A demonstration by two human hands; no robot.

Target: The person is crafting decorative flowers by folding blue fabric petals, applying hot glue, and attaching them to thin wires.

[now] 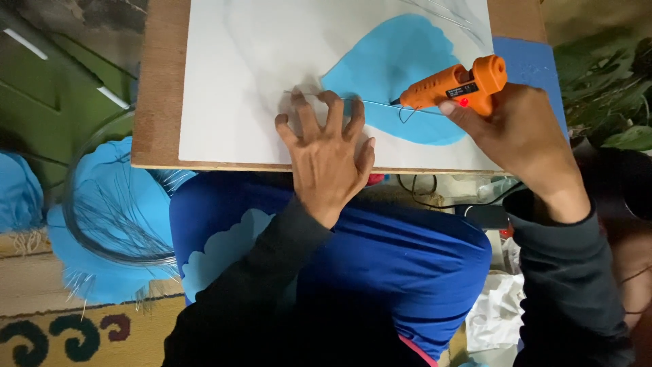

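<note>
My left hand point(329, 153) presses its spread fingertips on a white sheet point(251, 68), pinning a thin wire point(380, 105) that lies across a light blue petal-shaped cutout point(394, 61). An orange glue gun point(455, 85) is gripped in my right hand point(516, 136). Its nozzle touches the wire on the blue cutout, just right of my left fingers. A red light glows on the gun's handle.
The white sheet rests on a wooden board point(159, 88). More blue cutouts and a coil of thin wire point(115, 211) lie on the floor at left. A blue cloth point(380, 258) covers my lap. Crumpled white paper point(499, 312) and a cable sit at right. Green leaves point(611, 81) fill the far right.
</note>
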